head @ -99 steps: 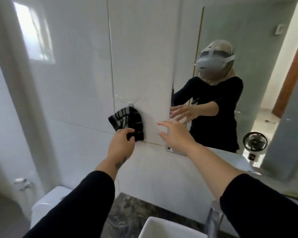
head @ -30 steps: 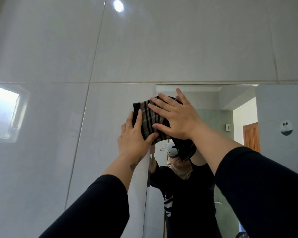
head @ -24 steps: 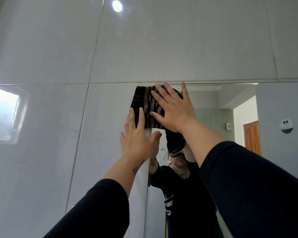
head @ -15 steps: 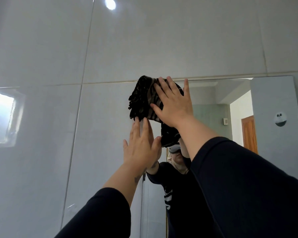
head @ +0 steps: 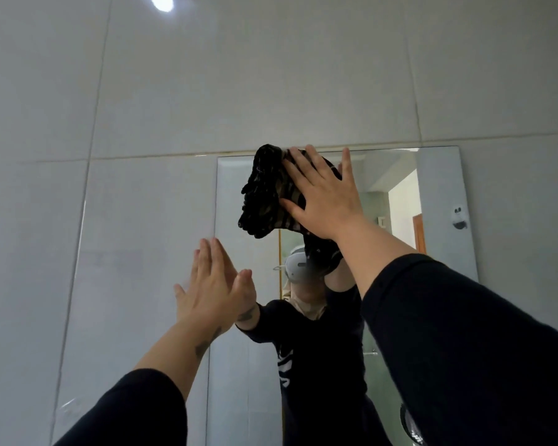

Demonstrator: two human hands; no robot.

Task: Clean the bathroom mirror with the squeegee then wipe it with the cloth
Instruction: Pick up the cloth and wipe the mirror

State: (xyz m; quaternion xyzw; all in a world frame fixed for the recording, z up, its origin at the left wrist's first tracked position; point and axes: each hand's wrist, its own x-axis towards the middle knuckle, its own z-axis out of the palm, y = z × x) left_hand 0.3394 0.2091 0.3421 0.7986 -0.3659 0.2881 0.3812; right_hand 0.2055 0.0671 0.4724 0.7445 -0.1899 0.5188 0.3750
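The mirror hangs on the tiled wall, its top edge just above my raised hands. A dark striped cloth is bunched against the glass near the mirror's top left corner. My right hand lies flat over it with fingers spread, pressing it to the mirror. My left hand is lower, open with fingers straight, at the mirror's left edge and holding nothing. No squeegee is in view.
Large glossy grey wall tiles surround the mirror above and to the left. The mirror reflects a person in black wearing a headset, a doorway and a wall fixture.
The cloth went from hanging on the wall into my right hand, up to the mirror's top. My left hand came off the cloth and dropped lower.
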